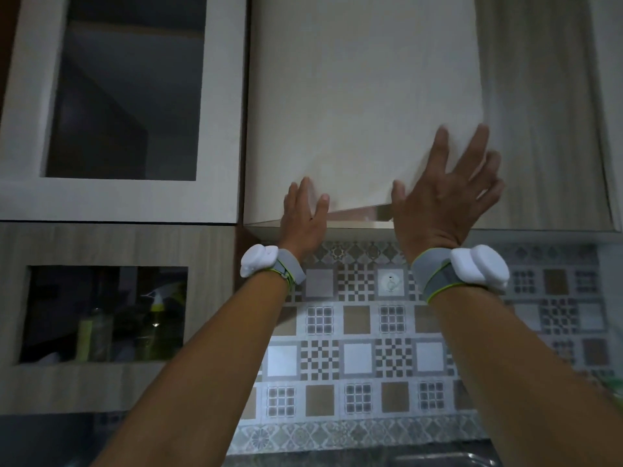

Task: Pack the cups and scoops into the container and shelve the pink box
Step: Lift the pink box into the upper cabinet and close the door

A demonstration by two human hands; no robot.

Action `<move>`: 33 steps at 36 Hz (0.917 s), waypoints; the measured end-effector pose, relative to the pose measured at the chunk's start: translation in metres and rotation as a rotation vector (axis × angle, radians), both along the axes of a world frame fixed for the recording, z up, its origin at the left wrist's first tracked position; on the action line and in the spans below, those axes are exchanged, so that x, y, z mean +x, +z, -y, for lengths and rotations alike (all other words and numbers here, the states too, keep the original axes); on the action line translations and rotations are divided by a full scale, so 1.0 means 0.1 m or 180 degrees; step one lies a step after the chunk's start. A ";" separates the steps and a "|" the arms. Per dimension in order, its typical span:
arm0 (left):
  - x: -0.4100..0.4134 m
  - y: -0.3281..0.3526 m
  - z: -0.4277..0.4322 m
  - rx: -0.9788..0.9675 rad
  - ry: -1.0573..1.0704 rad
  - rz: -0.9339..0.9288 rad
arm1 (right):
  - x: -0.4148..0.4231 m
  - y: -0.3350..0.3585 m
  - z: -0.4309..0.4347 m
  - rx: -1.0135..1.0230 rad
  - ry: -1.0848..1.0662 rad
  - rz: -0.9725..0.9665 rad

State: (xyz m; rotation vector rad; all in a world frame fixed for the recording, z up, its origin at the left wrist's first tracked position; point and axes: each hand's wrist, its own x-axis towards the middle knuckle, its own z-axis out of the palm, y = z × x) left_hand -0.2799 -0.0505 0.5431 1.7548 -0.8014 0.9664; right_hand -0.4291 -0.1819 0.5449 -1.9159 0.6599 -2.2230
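- The view is dim and soft, greyish, with little contrast.
- The pale cabinet door (364, 96) catches the most light, while the glass-front cabinet (124, 96) beside it is nearly black inside.
- A thin bright glare runs along the door's lower edge.
- The right hand (448, 193) smears with blur at its fingertips.
- Cabinet lines lean and bow toward the frame edges.
- The lower corners sink into shadow.
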 end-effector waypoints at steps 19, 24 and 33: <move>0.58 0.22 0.43 0.0097 0.1004 0.0123 | 1.08 0.02 0.78 0.0225 0.0150 -0.0211; 0.66 0.28 0.48 0.0098 0.1083 0.0082 | 1.34 0.01 0.80 -0.0021 0.0292 -0.0369; 0.87 0.32 0.63 0.0181 0.1419 0.0019 | 1.79 0.00 0.79 -0.0067 0.0656 -0.0718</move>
